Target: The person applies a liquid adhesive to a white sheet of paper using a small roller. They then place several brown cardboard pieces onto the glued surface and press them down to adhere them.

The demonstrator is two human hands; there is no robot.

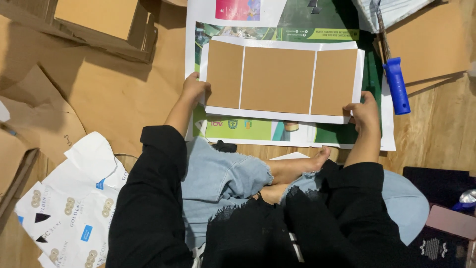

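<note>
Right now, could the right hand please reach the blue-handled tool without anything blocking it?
Probably yes: the blue-handled tool lies uncovered just beyond the right hand, which grips the white sheet's corner and must let go first.

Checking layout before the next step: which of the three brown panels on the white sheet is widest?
The middle panel; the left panel and right panel flanking it are clearly narrower.

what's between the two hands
In the head view, the white sheet with three brown panels spans from left hand to right hand.
</note>
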